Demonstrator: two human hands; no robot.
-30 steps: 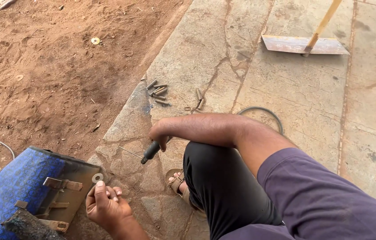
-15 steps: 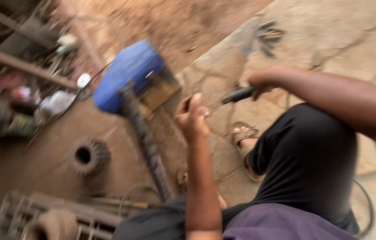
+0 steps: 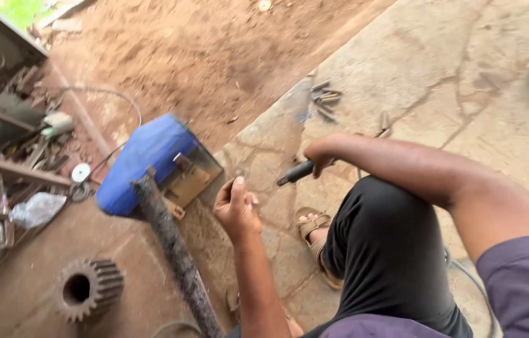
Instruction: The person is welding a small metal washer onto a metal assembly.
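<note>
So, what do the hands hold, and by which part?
The right hand grips a dark tool handle at its upper end. Whether the left hand holds anything cannot be told.

Soft, even daylight falls over everything I see, bright on the stone paving (image 3: 465,81) and the red soil (image 3: 214,56), with no hard shadows or glare. Only a faint shade lies under my knee (image 3: 390,250). The whole view is slightly smeared by motion, worst at the left edge, where the scrap metal (image 3: 8,144) and the gear (image 3: 86,288) look soft.
</note>
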